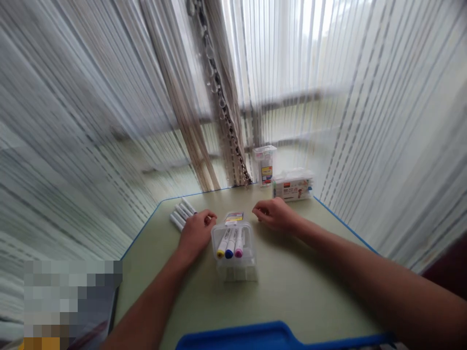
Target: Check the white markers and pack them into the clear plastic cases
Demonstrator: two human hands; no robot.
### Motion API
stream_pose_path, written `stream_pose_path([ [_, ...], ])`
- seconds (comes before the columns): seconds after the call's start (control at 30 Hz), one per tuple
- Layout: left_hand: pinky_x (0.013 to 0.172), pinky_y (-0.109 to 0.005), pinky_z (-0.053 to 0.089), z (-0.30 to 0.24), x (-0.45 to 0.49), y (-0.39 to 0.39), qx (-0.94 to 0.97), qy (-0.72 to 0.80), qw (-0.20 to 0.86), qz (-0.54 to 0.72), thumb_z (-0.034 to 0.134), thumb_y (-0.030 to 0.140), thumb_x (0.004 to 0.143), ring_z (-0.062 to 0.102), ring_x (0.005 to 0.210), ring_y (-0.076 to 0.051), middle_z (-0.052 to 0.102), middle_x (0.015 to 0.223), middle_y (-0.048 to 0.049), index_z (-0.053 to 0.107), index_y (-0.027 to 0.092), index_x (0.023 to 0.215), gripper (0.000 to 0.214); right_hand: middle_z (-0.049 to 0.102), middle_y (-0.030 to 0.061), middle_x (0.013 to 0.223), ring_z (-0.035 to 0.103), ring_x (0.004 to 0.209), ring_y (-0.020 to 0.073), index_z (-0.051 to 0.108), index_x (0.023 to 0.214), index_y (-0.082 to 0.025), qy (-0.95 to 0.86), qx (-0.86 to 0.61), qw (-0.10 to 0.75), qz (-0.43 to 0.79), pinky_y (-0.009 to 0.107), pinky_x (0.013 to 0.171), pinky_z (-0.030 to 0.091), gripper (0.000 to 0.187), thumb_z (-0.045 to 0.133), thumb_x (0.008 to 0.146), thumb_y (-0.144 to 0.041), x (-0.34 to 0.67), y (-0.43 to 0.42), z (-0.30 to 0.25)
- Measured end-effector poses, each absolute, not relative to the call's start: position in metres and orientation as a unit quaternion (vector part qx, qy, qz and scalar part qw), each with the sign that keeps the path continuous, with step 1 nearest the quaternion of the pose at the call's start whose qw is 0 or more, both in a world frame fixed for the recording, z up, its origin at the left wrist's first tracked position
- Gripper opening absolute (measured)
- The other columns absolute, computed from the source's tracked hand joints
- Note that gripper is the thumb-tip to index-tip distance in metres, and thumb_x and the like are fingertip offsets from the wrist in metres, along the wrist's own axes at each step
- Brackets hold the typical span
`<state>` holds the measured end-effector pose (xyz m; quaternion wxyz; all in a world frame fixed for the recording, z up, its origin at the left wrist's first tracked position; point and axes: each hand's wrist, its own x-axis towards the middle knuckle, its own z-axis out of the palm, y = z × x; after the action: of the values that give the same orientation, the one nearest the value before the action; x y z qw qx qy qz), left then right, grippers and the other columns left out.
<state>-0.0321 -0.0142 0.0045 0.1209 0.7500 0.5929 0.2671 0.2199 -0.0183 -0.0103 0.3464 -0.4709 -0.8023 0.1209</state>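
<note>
My left hand (197,232) rests on the table with its fingers loosely curled, and nothing shows in them. It lies against a row of white markers (180,215), whose near parts it partly hides. Just right of it stands a clear plastic marker case (241,273) with its lid up. Three white markers lie in it: one with a yellow end (221,253), one with a blue end (229,253) and one with a pink end (238,252). Beyond the case, my right hand (275,213) lies on the table, fingers curled in, with nothing visible in them.
At the table's far edge stand an upright clear box (265,165) with a label and a wider printed marker box (293,188). A blue tray-like edge (237,335) crosses the near side. String curtains (292,97) and a bead chain (222,102) hang around the green table (292,291).
</note>
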Motion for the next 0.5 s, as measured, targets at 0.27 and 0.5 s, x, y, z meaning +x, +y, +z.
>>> stream_pose_path([
  [0.27, 0.083, -0.033, 0.044, 0.004, -0.035, -0.02, 0.76, 0.615, -0.011, 0.21, 0.048, 0.013, 0.082, 0.063, 0.091, -0.023, 0.069, 0.098, -0.0106, 0.068, 0.017, 0.098, 0.026, 0.07, 0.005, 0.064, 0.058, 0.053, 0.0122, 0.071, 0.079, -0.012, -0.802, -0.478, 0.331, 0.138, 0.023, 0.058, 0.04, 0.028, 0.05, 0.088, -0.026, 0.219, -0.022, -0.01],
  [0.5, 0.089, -0.049, 0.039, 0.007, -0.062, -0.013, 0.653, 0.739, -0.101, 0.135, 0.039, 0.016, 0.086, 0.055, 0.109, -0.039, 0.057, 0.115, -0.025, 0.058, 0.008, 0.121, 0.04, 0.069, 0.0043, 0.06, 0.057, 0.05, 0.0129, 0.071, 0.077, -0.014, -0.797, -0.492, 0.323, 0.133, 0.024, 0.054, 0.04, 0.032, 0.049, 0.088, -0.033, 0.22, -0.024, -0.012],
])
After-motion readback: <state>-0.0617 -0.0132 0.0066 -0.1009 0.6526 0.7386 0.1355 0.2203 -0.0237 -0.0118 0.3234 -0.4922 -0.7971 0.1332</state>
